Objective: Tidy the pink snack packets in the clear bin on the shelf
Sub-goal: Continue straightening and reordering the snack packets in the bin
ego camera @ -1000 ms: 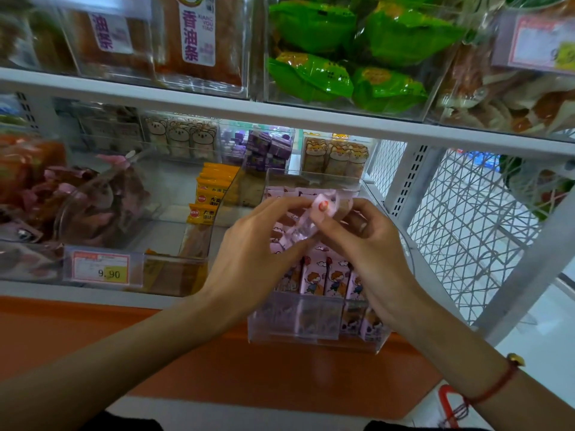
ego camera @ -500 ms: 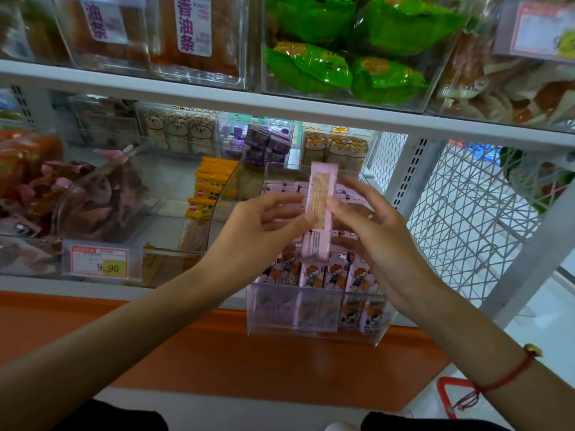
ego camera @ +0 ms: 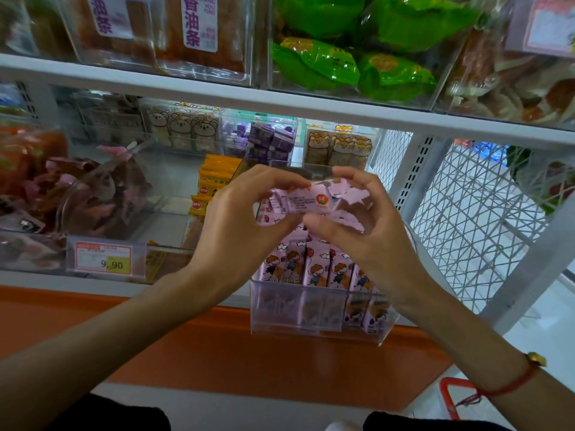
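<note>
Flipping sideways since half a second ago, the pink packet [ego camera: 300, 202] now lies flat between both hands' pinching fingertips, left hand [ego camera: 245, 225] and right hand [ego camera: 365, 231], just above the bin [ego camera: 314, 318], probably ready to slot in.

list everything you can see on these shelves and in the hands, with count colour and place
held packet: one, pink, lying sideways between both hands above the bin
clear bin: one, transparent, front edge of lower shelf
pink snack packets: many, upright in rows inside the bin
orange packets: a stack, left of the bin
purple packets: several, behind the bin
green packets: several, upper shelf bin
price tag: one, reads 9.90, lower shelf front left
bracelet: one, red, right wrist
left hand: pinches the held packet
right hand: pinches the held packet
</note>
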The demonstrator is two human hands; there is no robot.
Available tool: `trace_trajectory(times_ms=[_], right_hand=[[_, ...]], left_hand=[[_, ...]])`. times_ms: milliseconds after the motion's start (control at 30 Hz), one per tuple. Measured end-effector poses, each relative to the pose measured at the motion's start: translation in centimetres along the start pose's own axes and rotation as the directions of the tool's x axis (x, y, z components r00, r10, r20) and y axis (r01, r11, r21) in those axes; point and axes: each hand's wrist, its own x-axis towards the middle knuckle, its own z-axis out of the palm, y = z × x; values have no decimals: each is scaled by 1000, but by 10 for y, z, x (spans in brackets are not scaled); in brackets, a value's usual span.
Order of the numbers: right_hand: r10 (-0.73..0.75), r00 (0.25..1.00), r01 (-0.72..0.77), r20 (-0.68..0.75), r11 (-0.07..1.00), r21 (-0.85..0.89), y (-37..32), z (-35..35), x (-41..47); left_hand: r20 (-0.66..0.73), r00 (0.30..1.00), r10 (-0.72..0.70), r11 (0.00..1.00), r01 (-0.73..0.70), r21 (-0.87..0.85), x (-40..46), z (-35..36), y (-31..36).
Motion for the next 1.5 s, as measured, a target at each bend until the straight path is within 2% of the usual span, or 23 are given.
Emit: trace_trajectory(times_ms=[100, 200, 333, 400, 467, 533, 667, 767, 867, 933, 1033, 1167, 1333, 1433, 1500], right_hand=[[39, 996, -37, -78, 999, 23, 1, 1, 1], [56, 997, -47, -55, 985, 163, 4, -6, 4], [86, 996, -84, 3, 960, 267, 8, -15, 7], [94, 996, -88, -8, 956, 279, 7, -16, 8], [95, 995, -86, -17, 951, 296, 6, -15, 8], [97, 995, -88, -15, 949, 302, 3, -13, 8], [84, 992, -69, -92, 986, 151, -1, -7, 5], [23, 992, -20, -124, 999, 25, -2, -6, 4], [-43, 997, 38, -65, 997, -66, -4, -7, 4], [-20, 1000, 20, 16, 999, -32, -2, -8, 5], [93, 990, -90, 108, 996, -28, 4, -6, 5], [47, 998, -44, 52, 996, -73, 12, -6, 6], [69, 997, -66, 41, 994, -84, 22, -10, 10], [48, 999, -45, 7, 961, -272, 29, -13, 11], [49, 998, -19, 43, 858, -514, 37, -18, 10]], left_hand=[[22, 999, 46, 995, -48, 92, 0, 0, 3], [124, 991, 41, 996, -51, 79, 1, 0, 3], [274, 953, -131, 988, 148, -42, 1, -2, 2], [337, 931, -141, 979, 182, -96, 2, -1, 3], [341, 926, -161, 958, 230, -171, 4, 0, 4], [274, 940, -202, 937, 266, -225, 4, 1, 2], [191, 943, -271, 933, 307, -190, 0, 4, -2], [242, 925, -294, 929, 336, -154, -1, 5, -2], [283, 922, -266, 940, 313, -137, 0, 3, 0], [270, 926, -262, 932, 316, -179, 2, 1, 0], [167, 927, -335, 868, 373, -327, 6, 1, -2], [139, 917, -373, 821, 396, -411, 8, -1, -1], [44, 945, -325, 856, 313, -412, 7, -3, -1], [-46, 955, -292, 877, 248, -412, 11, -5, -6], [-113, 957, -269, 897, 206, -391, 19, -6, -10]])
